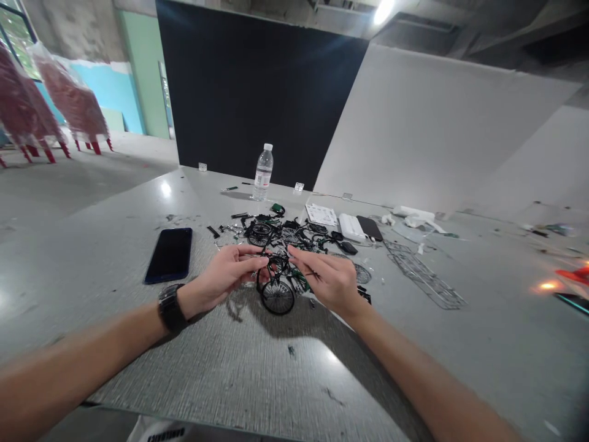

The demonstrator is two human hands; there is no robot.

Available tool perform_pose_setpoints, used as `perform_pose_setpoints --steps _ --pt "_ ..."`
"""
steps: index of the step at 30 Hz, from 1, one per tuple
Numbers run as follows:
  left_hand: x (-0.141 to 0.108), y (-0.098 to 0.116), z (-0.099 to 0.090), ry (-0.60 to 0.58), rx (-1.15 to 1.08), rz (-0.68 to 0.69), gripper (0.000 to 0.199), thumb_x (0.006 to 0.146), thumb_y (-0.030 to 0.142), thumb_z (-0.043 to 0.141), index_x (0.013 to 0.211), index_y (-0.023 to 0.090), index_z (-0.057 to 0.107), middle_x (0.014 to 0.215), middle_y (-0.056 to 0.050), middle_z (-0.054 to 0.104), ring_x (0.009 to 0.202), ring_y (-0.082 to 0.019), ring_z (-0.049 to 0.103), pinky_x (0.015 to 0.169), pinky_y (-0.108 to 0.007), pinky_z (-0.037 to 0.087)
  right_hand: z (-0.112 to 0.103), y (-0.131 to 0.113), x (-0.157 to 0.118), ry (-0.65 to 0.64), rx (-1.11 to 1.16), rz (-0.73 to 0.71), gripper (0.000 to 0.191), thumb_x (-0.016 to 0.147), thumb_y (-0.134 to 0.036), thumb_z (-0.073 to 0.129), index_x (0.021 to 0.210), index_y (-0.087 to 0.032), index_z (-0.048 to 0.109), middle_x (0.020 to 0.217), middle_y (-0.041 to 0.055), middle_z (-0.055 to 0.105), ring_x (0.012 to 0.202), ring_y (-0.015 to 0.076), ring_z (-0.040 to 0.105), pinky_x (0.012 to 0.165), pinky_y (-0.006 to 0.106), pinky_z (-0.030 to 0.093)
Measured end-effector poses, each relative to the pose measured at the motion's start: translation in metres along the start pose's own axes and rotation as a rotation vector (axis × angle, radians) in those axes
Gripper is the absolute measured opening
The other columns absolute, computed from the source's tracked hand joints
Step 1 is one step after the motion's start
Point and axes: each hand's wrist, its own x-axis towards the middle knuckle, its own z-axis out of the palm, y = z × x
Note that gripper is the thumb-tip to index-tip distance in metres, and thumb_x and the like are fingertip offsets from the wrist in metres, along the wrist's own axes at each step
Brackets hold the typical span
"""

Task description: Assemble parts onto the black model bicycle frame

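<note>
Near the middle of the table, my left hand (pixel 230 274) is closed on a small black model bicycle (pixel 278 297), its thumb and fingers pinching the frame. The spoked wheel hangs below the fingertips, toward me. From the other side my right hand (pixel 329 276) reaches in, its fingers closed together at the upper part of the model. A thin dark piece sticks out by its fingers; what exactly it grips is too small to tell. Just behind both hands lies a pile of black and green model bicycle parts (pixel 262 229).
A dark phone (pixel 169 255) lies left. Behind the parts stand a water bottle (pixel 263 173) and a printed sheet (pixel 321 214). A white power bank (pixel 351 227) and a grey parts frame (pixel 423 273) lie right. Black and white panels border the far edge.
</note>
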Motion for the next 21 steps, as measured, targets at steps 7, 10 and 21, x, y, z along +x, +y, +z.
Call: perform_pose_setpoints --steps 7,10,21 --pt "-0.001 0.002 0.000 0.014 -0.013 -0.008 0.034 0.080 0.025 0.082 0.107 0.009 0.068 0.092 -0.010 0.077 0.074 -0.014 0.071 0.077 -0.029 0.055 0.001 -0.004 0.003 -0.067 0.193 0.255 0.023 0.099 -0.022 0.061 0.115 -0.025 0.077 0.108 0.0051 0.080 0.083 0.0179 0.075 0.071 0.029 0.059" --pt "-0.001 0.003 -0.001 0.018 -0.014 0.000 0.033 0.081 0.025 0.081 0.106 0.010 0.066 0.089 -0.009 0.077 0.073 -0.014 0.071 0.076 -0.029 0.056 0.004 -0.009 0.006 -0.109 0.356 0.569 0.026 0.098 -0.035 0.063 0.118 -0.025 0.074 0.095 0.0049 0.080 0.060 0.0146 0.065 0.053 0.028 0.049" --pt "-0.002 0.003 0.002 -0.003 -0.008 -0.034 0.039 0.077 0.025 0.084 0.110 0.014 0.067 0.092 -0.007 0.077 0.076 -0.013 0.071 0.077 -0.026 0.056 0.010 -0.018 0.012 -0.093 0.852 1.009 0.039 0.083 -0.049 0.077 0.107 -0.020 0.070 0.078 0.0020 0.071 0.052 0.0090 0.045 0.045 0.024 0.028"
